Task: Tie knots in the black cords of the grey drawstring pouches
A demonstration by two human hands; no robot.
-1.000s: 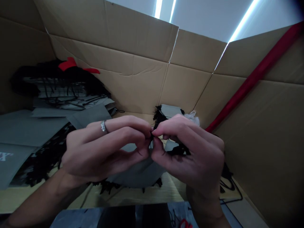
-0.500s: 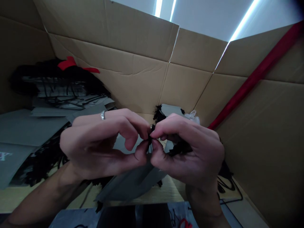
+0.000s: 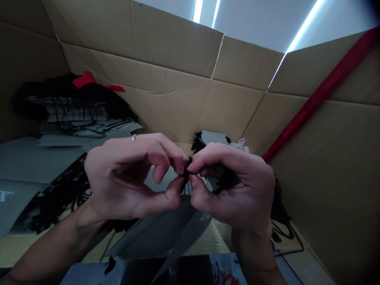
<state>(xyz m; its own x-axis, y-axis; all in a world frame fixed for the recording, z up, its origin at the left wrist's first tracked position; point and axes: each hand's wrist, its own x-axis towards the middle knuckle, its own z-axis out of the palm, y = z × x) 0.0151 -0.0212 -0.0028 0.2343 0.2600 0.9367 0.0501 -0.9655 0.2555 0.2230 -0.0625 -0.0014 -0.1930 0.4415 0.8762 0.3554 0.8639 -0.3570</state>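
My left hand [image 3: 130, 178] and my right hand [image 3: 234, 186] meet fingertip to fingertip in the middle of the view. Both pinch a thin black cord [image 3: 186, 173] between thumb and forefinger. A flat grey paper bag [image 3: 166, 233] hangs below the hands from that cord, tilted, with printed letters near its top edge. A ring sits on a finger of my left hand. More black cord is bunched inside my right palm [image 3: 225, 183].
Brown cardboard walls [image 3: 166, 99] enclose the space. A stack of grey bags with black cords and a red ribbon [image 3: 86, 81] lies at the left. More grey bags [image 3: 212, 138] stand behind the hands. A red strip [image 3: 320, 93] runs along the right wall.
The grey bag has swung lower and tilted further under my hands. My left hand has rolled so the ring shows less; both pinches stay on the cord.
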